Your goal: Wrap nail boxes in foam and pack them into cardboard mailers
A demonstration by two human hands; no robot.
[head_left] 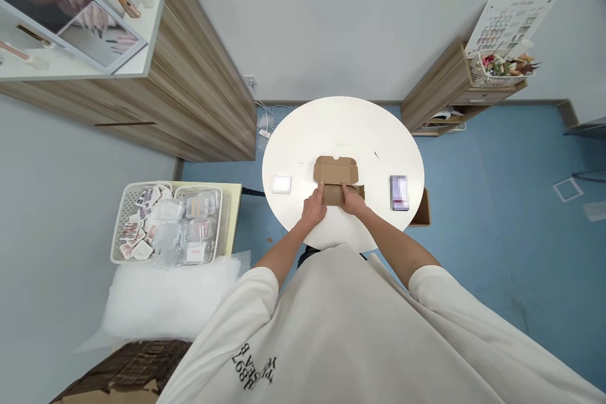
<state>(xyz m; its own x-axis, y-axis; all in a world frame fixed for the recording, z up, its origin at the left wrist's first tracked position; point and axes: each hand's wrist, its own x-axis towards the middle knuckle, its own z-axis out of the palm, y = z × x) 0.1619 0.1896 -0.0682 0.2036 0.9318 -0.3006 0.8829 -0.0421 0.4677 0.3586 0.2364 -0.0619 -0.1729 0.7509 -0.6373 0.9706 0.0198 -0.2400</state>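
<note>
A small brown cardboard box (336,172) lies on the white round table (341,123) in front of me, its lid laid back and a side flap out at the right. My left hand (314,207) grips the box's near left corner, with a finger along the side wall. At the near right part my right hand (353,200) holds the box wall, fingers reaching over the edge. Part of the box's inside is hidden by the hands. Left of the box is a small white packet (281,184); to the right lies a purple, pixelated package (399,193).
White baskets (222,221) with packaged items stand at the left, above white wrapping sheet (165,303). A wooden cabinet (203,69) rises at the back left, a smaller one (435,88) at the back right. An open brown carton (421,211) sits under the table's right edge.
</note>
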